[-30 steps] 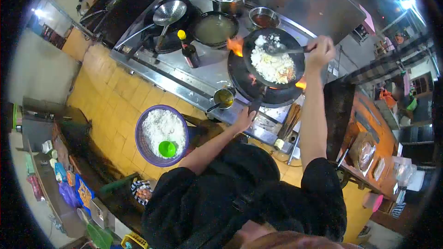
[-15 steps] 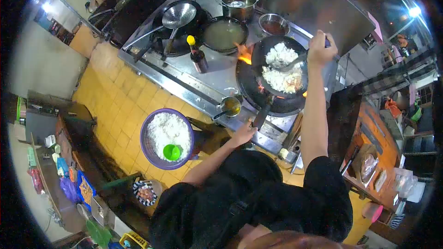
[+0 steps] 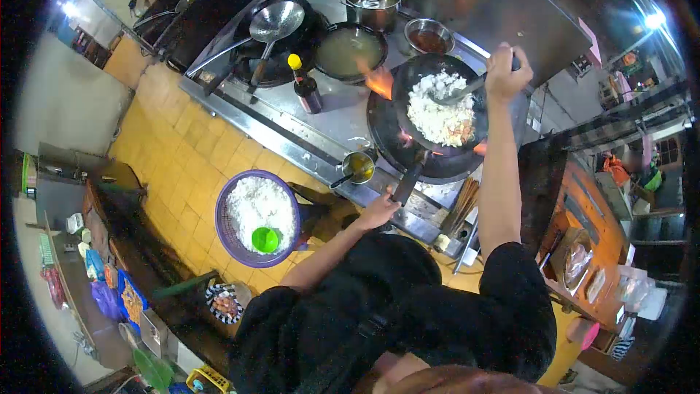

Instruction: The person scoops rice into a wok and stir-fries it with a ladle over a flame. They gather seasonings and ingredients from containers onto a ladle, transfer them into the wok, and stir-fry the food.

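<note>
My right hand [image 3: 508, 73] is closed around the handle of a metal ladle [image 3: 450, 96], whose head presses into white rice [image 3: 437, 118] in a black wok [image 3: 415, 131]. Some yellowish-brown bits show in the rice at the lower right. My left hand [image 3: 380, 211] is at the near end of the wok's dark handle [image 3: 408, 180], its fingers wrapped on it. Below the wok sits a larger black pan or burner ring, with orange flame [image 3: 379, 83] on the left. A small metal cup of yellow liquid [image 3: 358, 168] stands left of the handle.
On the steel stove are a sauce bottle with a yellow cap [image 3: 307, 93], a pan of cloudy liquid [image 3: 350, 52], a steel pot [image 3: 372, 4], a bowl of reddish liquid [image 3: 430, 35] and a strainer [image 3: 277, 21]. A purple basket [image 3: 220, 222] holds rice and a green cup [image 3: 265, 239].
The ladle has pushed into the rice, and the two clumps have merged into one spread mass. The flame at the left looks larger. My left hand stays at the wok handle.
</note>
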The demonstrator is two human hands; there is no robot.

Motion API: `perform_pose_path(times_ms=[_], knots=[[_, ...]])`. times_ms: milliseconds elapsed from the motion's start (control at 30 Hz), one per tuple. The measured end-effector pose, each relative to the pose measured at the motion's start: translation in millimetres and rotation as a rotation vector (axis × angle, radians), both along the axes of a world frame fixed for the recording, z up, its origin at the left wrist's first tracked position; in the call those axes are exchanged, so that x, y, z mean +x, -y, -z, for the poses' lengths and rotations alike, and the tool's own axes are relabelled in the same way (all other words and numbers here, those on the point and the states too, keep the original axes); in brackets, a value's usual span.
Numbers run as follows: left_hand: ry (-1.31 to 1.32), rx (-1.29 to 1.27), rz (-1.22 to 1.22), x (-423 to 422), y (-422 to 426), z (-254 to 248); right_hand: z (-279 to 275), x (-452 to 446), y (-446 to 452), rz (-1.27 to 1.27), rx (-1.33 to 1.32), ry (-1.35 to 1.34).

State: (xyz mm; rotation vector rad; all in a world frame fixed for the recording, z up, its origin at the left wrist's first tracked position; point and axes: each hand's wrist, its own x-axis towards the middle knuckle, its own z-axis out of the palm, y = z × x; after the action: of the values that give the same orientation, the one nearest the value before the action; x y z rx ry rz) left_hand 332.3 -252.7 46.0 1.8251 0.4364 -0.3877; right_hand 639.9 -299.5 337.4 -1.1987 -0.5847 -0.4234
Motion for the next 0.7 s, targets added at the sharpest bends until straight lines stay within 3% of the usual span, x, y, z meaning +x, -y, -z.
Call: perform_pose_path(times_ms=[67,133,200,267,333,400,467,567,600,667,700], knots=[[0.022,-0.014,-0.068,-2.1,4.6,-7.7,-21.1,-12.4,4.8,-0.08,0.07,-0.008],[0.04,-0.024,-0.122,-5.4,4.7,0.3,-2.3,-0.9,0.2,-0.044,0.079,0.041],[0.134,0.098,-0.025,-1.1,4.0,17.7,12.5,6.9,-4.9,0.111,-0.12,0.101],[0.073,-0.125,-0.128,-4.4,7.0,-1.9,-9.8,-0.9,-5.1,0.173,-0.113,0.102],[0.047,-0.241,-0.15,-4.1,7.0,30.8,-10.4,-12.7,-9.2,-0.031,0.201,-0.066],[0.043,-0.242,-0.135,7.1,3.5,15.9,31.5,6.0,-17.7,0.242,-0.079,-0.016],[0.015,-0.252,-0.167,3.4,14.0,-1.7,3.9,-1.3,-13.5,0.191,-0.229,-0.051],[-0.021,-0.256,-0.233,18.1,11.8,-21.8,-11.9,-17.7,-3.7,0.213,-0.065,-0.052],[-0.018,-0.257,-0.23,22.3,11.5,-21.8,-2.3,-25.1,-7.6,0.052,0.092,-0.272],[-0.007,-0.17,-0.222,22.2,15.0,-29.1,23.8,-0.1,-3.9,0.289,-0.133,-0.061],[-0.033,-0.284,-0.243,23.7,13.7,-13.5,13.2,6.5,3.2,0.262,-0.181,-0.001]])
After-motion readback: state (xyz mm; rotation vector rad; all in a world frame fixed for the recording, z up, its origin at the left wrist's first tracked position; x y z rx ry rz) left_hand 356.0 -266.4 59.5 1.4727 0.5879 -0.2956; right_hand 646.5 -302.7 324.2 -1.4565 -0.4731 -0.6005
